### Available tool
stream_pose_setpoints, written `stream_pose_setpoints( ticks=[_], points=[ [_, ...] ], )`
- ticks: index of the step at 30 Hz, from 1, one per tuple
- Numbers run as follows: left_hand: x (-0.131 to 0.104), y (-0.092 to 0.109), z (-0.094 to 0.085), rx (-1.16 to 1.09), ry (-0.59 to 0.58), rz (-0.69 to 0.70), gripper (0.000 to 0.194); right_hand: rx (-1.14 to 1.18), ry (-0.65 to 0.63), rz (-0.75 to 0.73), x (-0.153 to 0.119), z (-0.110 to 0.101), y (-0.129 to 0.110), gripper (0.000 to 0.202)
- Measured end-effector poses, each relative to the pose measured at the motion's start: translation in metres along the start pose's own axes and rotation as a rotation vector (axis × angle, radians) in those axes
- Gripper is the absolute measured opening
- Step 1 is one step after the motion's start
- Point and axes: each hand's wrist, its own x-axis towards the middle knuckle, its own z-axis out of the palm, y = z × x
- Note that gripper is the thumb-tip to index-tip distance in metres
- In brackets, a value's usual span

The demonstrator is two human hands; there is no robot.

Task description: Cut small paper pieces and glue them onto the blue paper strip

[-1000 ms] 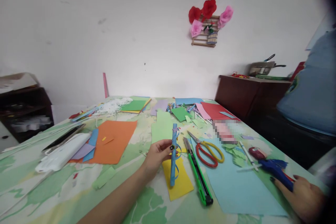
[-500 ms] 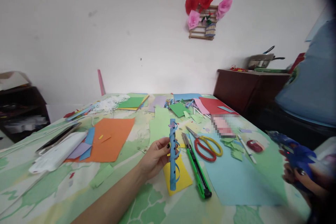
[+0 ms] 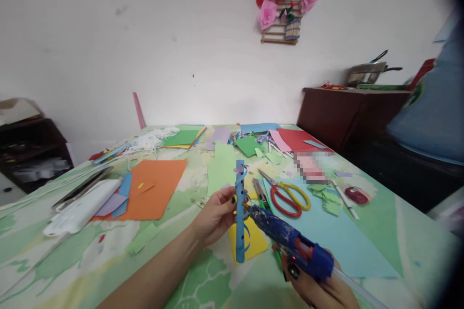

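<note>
Upright between the fingers of my left hand is a blue paper strip with dark dots, thin curled blue ribbons and a small pinkish flower near its top. My right hand grips a blue hot glue gun with a small red light and a clear glue stick at its back. The gun's nozzle meets the strip, or is very close to it, about midway up; I cannot tell if they touch. Behind the gun lies a green utility knife, partly hidden. Scissors with red and yellow handles lie beyond.
Orange paper and a white power strip lie on the left. A light blue sheet and a white pen are on the right. Green sheets and white string lie further back. A dark cabinet stands back right.
My right hand has brought the glue gun from the far right edge to the blue strip. My left hand keeps its hold, almost unmoved. The view has tilted down slightly.
</note>
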Motion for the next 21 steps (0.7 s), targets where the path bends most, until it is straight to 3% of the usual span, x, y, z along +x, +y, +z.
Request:
stream_pose_setpoints(
  ticks=[4,13,21],
  points=[
    [-0.0016,-0.0022,0.0000,0.022,-0.018,-0.033,0.023,-0.067,-0.013,0.039,0.0058,0.0009,-0.0094,0.028],
    [-0.0028,-0.0037,0.0028,0.053,-0.024,-0.032,0.028,-0.081,-0.031,0.072,0.0046,0.0027,-0.0063,0.023],
    [-0.0012,-0.0053,-0.0004,0.056,-0.022,-0.031,0.028,-0.029,-0.039,0.110,0.0031,0.0038,-0.0068,0.029]
  ],
)
